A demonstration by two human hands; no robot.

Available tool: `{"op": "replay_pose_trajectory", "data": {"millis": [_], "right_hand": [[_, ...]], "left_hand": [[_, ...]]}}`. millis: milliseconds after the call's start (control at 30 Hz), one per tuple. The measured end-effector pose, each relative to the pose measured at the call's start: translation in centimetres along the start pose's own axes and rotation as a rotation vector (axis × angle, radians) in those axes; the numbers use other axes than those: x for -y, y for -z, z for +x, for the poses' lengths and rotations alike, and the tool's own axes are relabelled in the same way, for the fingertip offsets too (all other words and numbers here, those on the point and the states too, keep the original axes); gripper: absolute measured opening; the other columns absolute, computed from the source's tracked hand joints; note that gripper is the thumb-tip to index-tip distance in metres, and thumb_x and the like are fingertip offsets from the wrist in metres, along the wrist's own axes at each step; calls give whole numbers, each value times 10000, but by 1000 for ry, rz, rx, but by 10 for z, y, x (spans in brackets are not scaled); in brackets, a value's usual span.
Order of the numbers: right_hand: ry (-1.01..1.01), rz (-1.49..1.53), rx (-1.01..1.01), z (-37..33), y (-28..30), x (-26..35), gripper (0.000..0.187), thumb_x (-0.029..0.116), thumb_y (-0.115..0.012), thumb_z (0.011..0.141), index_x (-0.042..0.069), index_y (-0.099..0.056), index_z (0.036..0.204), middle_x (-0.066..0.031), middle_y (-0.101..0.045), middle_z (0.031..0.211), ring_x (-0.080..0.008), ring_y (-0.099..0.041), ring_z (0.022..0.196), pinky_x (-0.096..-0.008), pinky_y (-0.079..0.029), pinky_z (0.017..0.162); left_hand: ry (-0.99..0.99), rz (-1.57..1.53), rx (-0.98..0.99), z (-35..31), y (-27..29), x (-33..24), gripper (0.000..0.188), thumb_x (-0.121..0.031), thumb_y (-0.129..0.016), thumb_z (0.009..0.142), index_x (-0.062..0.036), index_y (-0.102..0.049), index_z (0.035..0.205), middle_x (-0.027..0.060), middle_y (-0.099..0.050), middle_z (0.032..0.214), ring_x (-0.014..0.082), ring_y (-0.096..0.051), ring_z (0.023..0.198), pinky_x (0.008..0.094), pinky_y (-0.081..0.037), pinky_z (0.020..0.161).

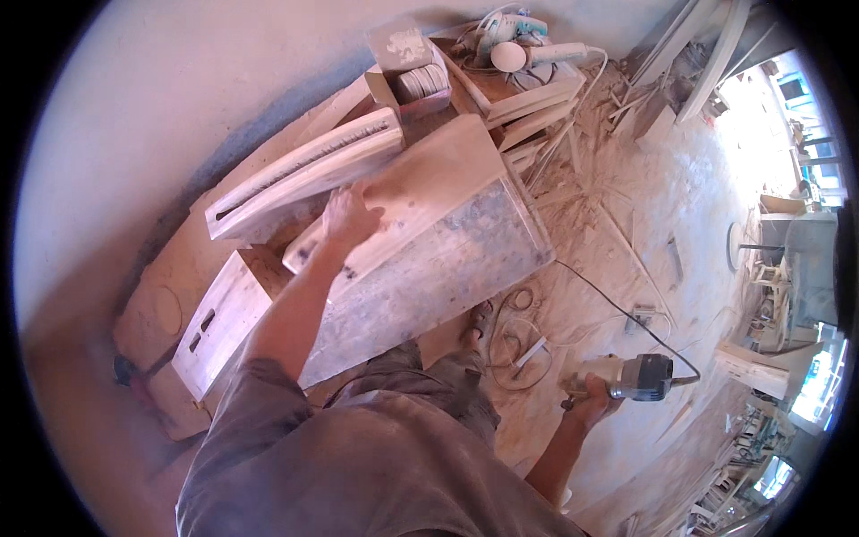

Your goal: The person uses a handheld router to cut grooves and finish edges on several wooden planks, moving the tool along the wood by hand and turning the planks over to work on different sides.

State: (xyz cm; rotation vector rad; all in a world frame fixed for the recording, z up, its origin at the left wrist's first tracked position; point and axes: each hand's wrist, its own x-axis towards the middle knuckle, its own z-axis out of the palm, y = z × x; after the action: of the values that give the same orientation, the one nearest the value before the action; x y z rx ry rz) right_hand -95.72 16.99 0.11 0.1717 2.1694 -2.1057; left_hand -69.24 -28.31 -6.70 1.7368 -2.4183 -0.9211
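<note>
My left hand (pixel 349 219) rests on a pale, dusty wooden board (pixel 438 174), its fingers curled over the long edge and the thumb on top. The board lies slantwise on a scuffed grey work surface (pixel 438 268) and has dark spots near its lower end. Just beyond that hand stands a curved wooden piece (pixel 309 170) with a long, dark slot. Out to the right, clear of the bench, my right hand (pixel 592 403) grips a corded power tool (pixel 622 376) with a pale body and a dark end. The tool's working end cannot be made out.
A wooden piece with two slots (pixel 224 322) stands at the left. An open box of round discs (pixel 420 82) and other power tools (pixel 519 49) lie at the far end. A black cord (pixel 626 313) crosses the dusty floor. Wood scraps (pixel 662 116) lean at the back right.
</note>
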Motion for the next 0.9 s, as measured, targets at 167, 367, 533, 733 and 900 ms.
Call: {"op": "replay_pose_trajectory", "data": {"millis": [167, 367, 533, 733, 900], "right_hand": [[-99, 22, 1, 2, -16, 6, 768, -56, -599, 637, -1, -514, 1399, -166, -623, 1273, -343, -635, 1112, -466, -544, 961], [-121, -25, 83, 15, -11, 1, 743, -49, -617, 645, -13, -524, 1381, -162, -624, 1240, -338, -637, 1093, -448, -556, 929], [-166, -56, 169, 19, -5, -3, 667, -10, -639, 673, -16, -565, 1335, -168, -634, 1200, -340, -645, 1065, -459, -566, 896], [-210, -56, 224, 82, 28, -40, 601, 116, -656, 744, -53, -575, 1315, -196, -641, 1155, -359, -663, 972, -473, -587, 808], [-242, -39, 335, 64, -32, 4, 667, 102, -662, 729, -24, -543, 1373, -190, -631, 1225, -366, -652, 1042, -487, -577, 856]], "left_hand": [[-226, 323, -111, -51, -27, -12, 991, -390, -890, 666, -103, -432, 1496, 231, -161, 1655, 440, -102, 1538, 610, -146, 1223], [-149, 349, -280, -57, -59, 37, 937, -355, -886, 652, -172, -483, 1478, 196, -225, 1648, 423, -142, 1537, 619, -151, 1216], [-56, 260, -403, -74, -64, 51, 868, -267, -881, 670, -201, -519, 1457, 185, -359, 1560, 404, -268, 1478, 597, -219, 1198], [-244, 165, -388, -143, -12, 36, 938, -280, -884, 681, -94, -433, 1483, 228, -282, 1608, 464, -242, 1489, 595, -258, 1200], [-91, 264, -521, -244, 37, 157, 1176, -200, -898, 567, -156, -277, 1564, 271, -137, 1646, 495, -107, 1525, 636, -156, 1222]]}}
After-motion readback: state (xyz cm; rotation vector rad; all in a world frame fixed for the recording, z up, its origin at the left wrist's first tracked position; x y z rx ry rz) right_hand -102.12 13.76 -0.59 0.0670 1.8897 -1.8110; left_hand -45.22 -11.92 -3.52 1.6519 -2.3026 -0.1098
